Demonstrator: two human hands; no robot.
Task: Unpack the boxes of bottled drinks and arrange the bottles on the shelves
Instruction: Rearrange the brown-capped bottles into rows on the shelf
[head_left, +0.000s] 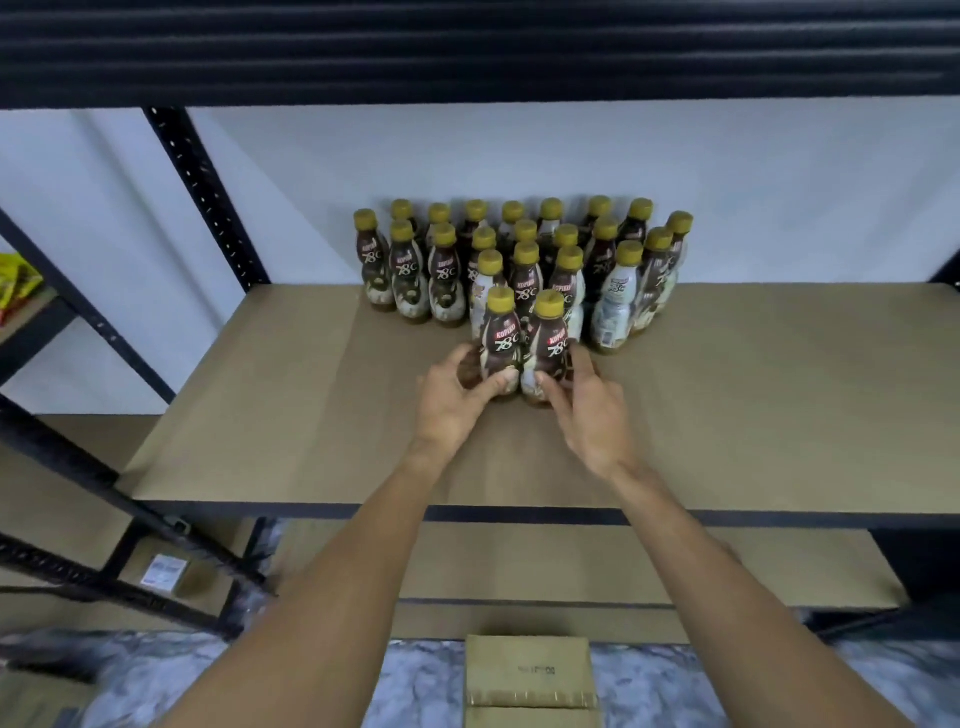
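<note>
Forearms (337, 597), two, bare, entering from the near edge and converging over the shelf board.

Left hand (457, 402): grasping the left bottle (500, 340), with the thumb across the lower front and the fingers round its far-left side.

Right hand (589, 415): grasping the right bottle (551, 345), with the thumb on the lower front and the fingers along its right flank. This grip looks looser than the other.

Bottles in hand: two, brown coffee drink, yellow caps, upright, side by side and touching. The bases are on or just above the shelf (260, 415); the hands cover them, so which cannot be told.

Stock already placed: bottle group (524, 244), same product, upright, in rough rows from just beyond the fingertips back to the wall (519, 156). The held pair stands directly against its front. The rows are uneven and some labels face sideways.

Shelf: bare board to the left and right of both hands, and between the hands and the front edge.

Beneath the arms: lower shelf (519, 566), and a cardboard box (527, 675) on the patterned floor (701, 686), contents not visible.

Step in hand, as judged: setting a pair down at the front of the group.

Next move calls for letting go of both bottles without tipping them, drawing the hands straight back, then reaching down to the box for more. Further rows would best extend sideways, where the board is free.
</note>
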